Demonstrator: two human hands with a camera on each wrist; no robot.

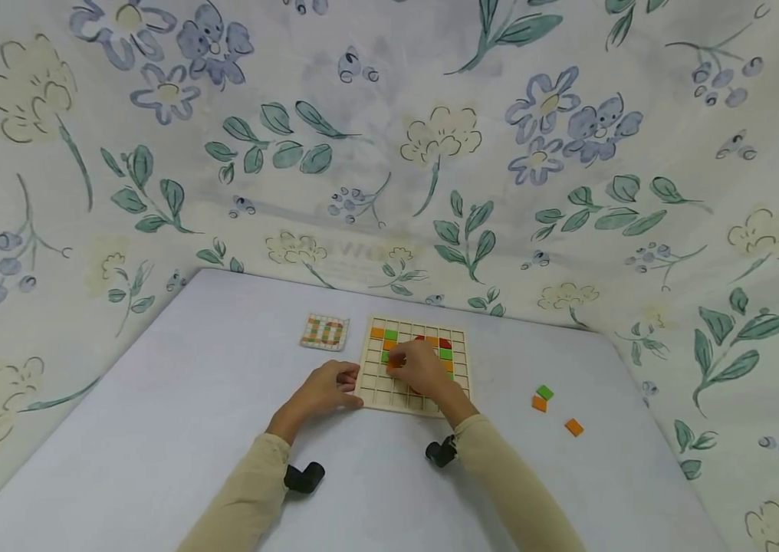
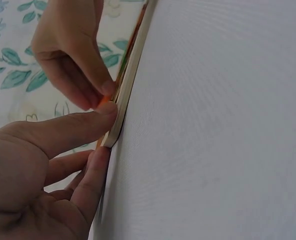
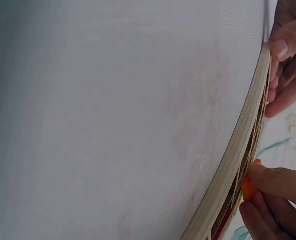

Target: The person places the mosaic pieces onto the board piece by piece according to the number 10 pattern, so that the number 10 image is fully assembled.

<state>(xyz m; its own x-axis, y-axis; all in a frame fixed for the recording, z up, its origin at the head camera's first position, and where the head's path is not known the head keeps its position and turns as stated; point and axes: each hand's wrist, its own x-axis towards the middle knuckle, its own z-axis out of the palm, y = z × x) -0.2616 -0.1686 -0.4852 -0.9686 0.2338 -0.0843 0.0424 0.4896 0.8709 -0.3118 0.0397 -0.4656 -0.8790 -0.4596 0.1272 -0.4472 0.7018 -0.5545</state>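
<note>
A pale wooden grid board lies on the table, with orange, green and red square tiles in some of its cells. My left hand holds the board at its front left corner, thumb and fingers against the edges. Over the middle of the board, my right hand pinches an orange tile between thumb and fingers, right at the grid surface. Part of the tile pattern is hidden beneath that hand. An orange tile and a green tile sit side by side near the far left corner.
Left of the board lies a small card printed with a coloured grid pattern. On the right of the white table are a loose green tile and two orange tiles. Floral cloth hangs behind the table.
</note>
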